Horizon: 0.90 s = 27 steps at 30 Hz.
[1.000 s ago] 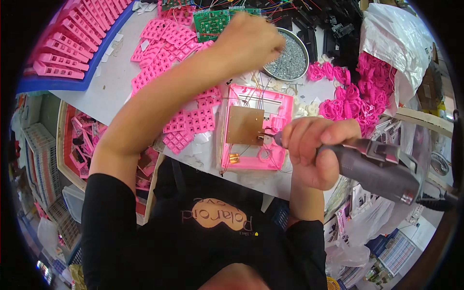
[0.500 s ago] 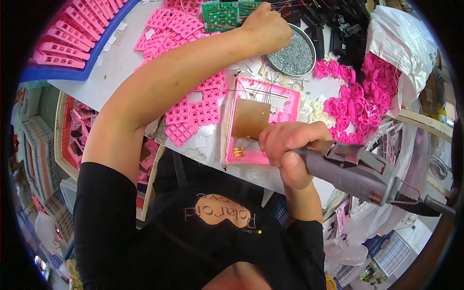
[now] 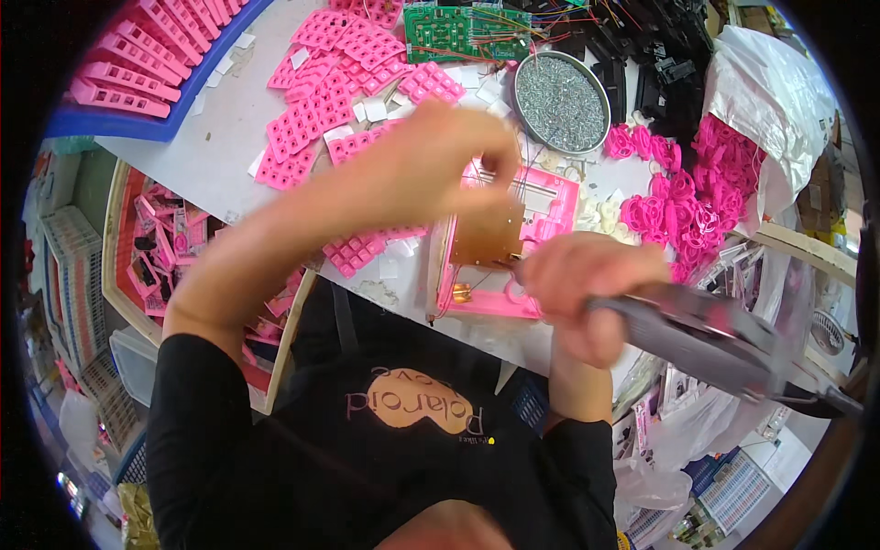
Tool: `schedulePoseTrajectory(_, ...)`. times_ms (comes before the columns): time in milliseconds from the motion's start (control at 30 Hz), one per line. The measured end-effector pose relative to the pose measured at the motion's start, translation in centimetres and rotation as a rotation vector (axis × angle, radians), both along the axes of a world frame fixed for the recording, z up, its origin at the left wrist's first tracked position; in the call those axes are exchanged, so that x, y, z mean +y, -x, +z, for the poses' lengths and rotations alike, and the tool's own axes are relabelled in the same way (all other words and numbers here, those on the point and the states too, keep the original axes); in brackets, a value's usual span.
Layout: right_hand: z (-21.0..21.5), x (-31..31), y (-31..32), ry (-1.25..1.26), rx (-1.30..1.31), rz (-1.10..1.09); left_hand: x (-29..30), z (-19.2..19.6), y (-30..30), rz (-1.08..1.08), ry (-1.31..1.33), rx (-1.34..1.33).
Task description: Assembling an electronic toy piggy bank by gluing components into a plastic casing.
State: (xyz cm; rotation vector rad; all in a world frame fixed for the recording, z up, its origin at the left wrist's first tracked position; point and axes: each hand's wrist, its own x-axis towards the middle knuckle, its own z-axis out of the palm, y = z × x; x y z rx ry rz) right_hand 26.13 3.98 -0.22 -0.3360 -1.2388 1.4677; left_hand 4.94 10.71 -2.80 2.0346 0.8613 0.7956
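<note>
My right hand [image 3: 587,289] is wrapped around a grey electric screwdriver [image 3: 706,344], its tip end pointing left over the near right corner of a brown circuit board [image 3: 486,240]. The board lies in an open pink plastic casing [image 3: 555,220] with thin wires and a small copper-coloured part near its front edge. My left hand [image 3: 458,160], blurred by motion, is above the far left side of the casing. Its fingers are curled in toward the thumb; whatever they pinch is too small or smeared to name. Beyond it stands a round tin of small screws [image 3: 561,101].
Pink keypad sheets [image 3: 316,115] cover the table's left side. Green circuit boards [image 3: 467,35] with wires lie at the back, black parts [image 3: 655,78] beside them. Pink ring-shaped pieces [image 3: 678,197] spill from a white bag [image 3: 770,92]. A blue tray [image 3: 170,128] holds pink casings at far left.
My left hand has left the screw tin and come nearer, over the casing. My right hand and the screwdriver have shifted slightly right, uncovering more of the casing's near right corner.
</note>
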Motion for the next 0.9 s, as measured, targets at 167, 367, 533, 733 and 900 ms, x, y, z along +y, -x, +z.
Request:
schedulePoseTrajectory(167,2.3,0.4,0.1,0.005,0.059,0.113,-7.6,-2.8,0.3,0.007,-0.219,0.027)
schedulePoseTrajectory(367,2.1,-0.1,1.2,0.02,0.011,0.103,-8.8,-3.8,0.1,0.094,-0.207,-0.033)
schedulePoseTrajectory(533,1.2,0.8,2.2,-0.003,-0.04,0.011,-8.7,-3.2,0.0,0.297,-0.292,0.1)
schedulePoseTrajectory(733,-1.3,2.6,3.8,-0.024,-0.17,-0.104,-8.5,-3.3,1.9,0.491,-0.28,0.125)
schedulePoseTrajectory(900,-2.2,2.5,4.3,-0.03,-0.245,-0.12,-9.7,-3.5,2.4,0.367,-0.272,0.129)
